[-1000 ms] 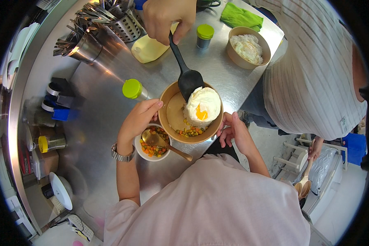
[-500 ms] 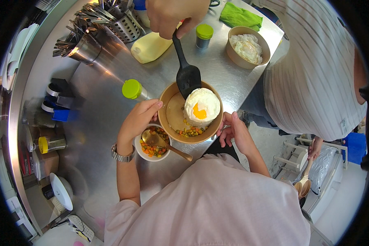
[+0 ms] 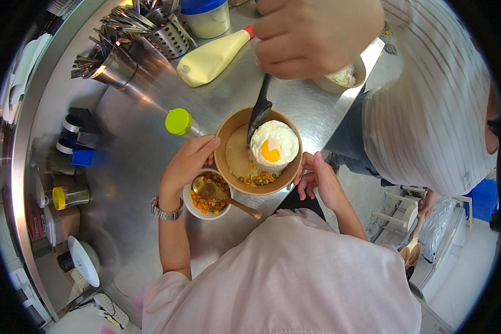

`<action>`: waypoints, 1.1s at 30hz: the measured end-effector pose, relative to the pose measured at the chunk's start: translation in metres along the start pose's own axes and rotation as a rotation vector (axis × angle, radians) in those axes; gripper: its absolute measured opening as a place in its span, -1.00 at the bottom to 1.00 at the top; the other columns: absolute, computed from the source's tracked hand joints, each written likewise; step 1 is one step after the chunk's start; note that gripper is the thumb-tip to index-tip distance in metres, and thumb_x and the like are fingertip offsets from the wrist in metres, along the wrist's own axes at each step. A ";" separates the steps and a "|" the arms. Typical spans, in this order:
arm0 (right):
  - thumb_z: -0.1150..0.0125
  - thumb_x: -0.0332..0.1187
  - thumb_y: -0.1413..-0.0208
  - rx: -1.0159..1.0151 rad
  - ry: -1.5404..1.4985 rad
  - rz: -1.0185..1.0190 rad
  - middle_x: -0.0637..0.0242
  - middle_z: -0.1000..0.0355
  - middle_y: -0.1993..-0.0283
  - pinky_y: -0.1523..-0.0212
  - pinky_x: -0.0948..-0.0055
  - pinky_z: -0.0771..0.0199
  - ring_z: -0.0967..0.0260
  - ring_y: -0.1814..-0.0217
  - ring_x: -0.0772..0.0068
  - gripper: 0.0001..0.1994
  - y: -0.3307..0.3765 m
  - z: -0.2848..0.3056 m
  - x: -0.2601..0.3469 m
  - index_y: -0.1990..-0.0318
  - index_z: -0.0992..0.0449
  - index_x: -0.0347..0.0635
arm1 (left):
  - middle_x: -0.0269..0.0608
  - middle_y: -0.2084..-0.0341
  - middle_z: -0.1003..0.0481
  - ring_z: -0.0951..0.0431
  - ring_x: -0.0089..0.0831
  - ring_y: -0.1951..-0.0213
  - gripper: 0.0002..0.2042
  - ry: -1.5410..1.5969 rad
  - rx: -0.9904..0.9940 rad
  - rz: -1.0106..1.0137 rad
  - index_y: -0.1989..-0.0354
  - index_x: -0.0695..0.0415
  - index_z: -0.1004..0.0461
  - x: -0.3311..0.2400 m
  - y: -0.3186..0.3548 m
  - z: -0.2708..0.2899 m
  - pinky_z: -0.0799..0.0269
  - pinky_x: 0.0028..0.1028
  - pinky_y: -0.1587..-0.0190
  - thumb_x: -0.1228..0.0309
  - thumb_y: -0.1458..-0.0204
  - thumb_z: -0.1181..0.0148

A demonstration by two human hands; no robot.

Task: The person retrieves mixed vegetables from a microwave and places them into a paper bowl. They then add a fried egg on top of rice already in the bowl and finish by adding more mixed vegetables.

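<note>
A brown paper bowl (image 3: 225, 161) stands on the steel table. It holds a mound topped by a fried egg (image 3: 274, 140) with a broken yolk, and diced mixed vegetables (image 3: 261, 178) below it. My left hand (image 3: 188, 164) pinches the bowl's left rim. At the right side my right hand (image 3: 323, 181) rests its fingertips against the bowl, its fingers loosely apart. Another person's hand (image 3: 317, 36) holds a black spatula (image 3: 260, 108), turned edge-on with its blade in the bowl beside the egg. Next to my left wrist sits a white bowl (image 3: 190, 210) of diced vegetables with a golden spoon (image 3: 209, 189).
Beyond the bowl lie a green-capped shaker (image 3: 179, 121), a pale yellow squeeze bag (image 3: 209, 62) and a blue-lidded tub (image 3: 207, 21). Cutlery holders (image 3: 117, 65) stand far left. Another paper bowl (image 3: 359, 75) is partly hidden. A person in a striped shirt (image 3: 428, 100) stands at right.
The other person's hand has moved right, and the spatula has turned from flat to edge-on, away from the egg. The squeeze bag is uncovered. My hands have stayed in place.
</note>
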State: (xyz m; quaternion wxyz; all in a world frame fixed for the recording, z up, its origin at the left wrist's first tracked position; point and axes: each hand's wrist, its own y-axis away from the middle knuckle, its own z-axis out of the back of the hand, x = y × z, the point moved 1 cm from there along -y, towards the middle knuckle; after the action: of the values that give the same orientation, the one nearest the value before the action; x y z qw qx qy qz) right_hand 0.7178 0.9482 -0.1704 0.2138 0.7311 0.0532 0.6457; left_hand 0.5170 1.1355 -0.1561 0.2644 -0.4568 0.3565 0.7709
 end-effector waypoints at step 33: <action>0.53 0.14 -0.16 0.016 -0.043 -0.008 0.32 -0.31 0.54 0.77 0.69 -0.10 -0.26 0.72 0.56 -0.42 -0.003 0.001 -0.001 0.43 -0.25 -0.20 | -0.36 0.72 -0.23 -0.23 -0.58 0.59 -0.66 0.010 0.018 -0.007 0.58 0.26 -0.28 -0.002 -0.002 0.001 -0.18 -0.56 0.47 0.24 -0.12 0.15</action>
State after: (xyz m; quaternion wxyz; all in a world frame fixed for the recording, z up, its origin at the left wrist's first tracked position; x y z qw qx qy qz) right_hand 0.7194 0.9508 -0.1722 0.2115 0.7462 0.0570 0.6287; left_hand 0.5188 1.1377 -0.1547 0.2694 -0.4596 0.3632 0.7643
